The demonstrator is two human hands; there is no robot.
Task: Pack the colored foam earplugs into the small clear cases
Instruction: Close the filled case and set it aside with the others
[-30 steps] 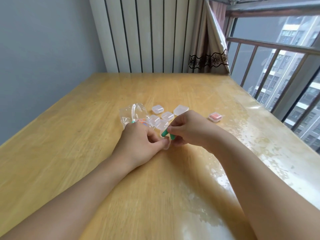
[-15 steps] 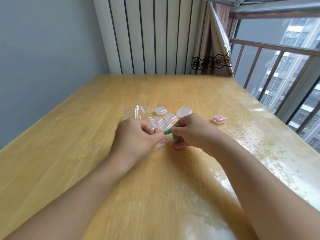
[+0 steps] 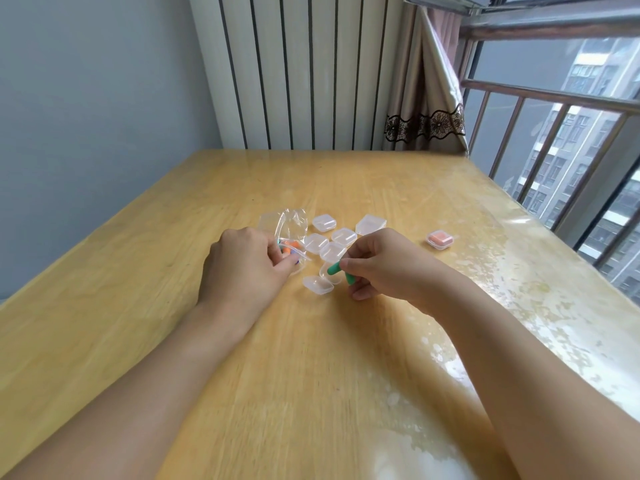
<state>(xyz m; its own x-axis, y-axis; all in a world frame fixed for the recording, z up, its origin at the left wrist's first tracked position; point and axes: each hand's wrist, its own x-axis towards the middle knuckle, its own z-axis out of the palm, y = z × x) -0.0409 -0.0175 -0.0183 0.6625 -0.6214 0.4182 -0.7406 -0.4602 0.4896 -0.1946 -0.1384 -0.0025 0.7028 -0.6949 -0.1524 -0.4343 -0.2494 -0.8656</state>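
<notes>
- Your left hand (image 3: 247, 263) rests at the tabletop's (image 3: 138, 265) middle, fingers curled onto the clear plastic bag (image 3: 289, 230); whether they pinch it, you cannot tell. Orange earplugs (image 3: 289, 249) show inside the bag.
- Just right of it, an open case (image 3: 320, 280) lies with its lid flat, touching nothing but the tabletop.
- Behind it, five shut empty cases (image 3: 341, 237) cluster close together, crowding the far side.
- Your right hand (image 3: 388, 263) pinches green earplugs (image 3: 335, 269) over the open case.
- A filled case (image 3: 439, 239) with orange earplugs sits apart, toward the right edge.
- Near edge and left side leave broad bare wood.
</notes>
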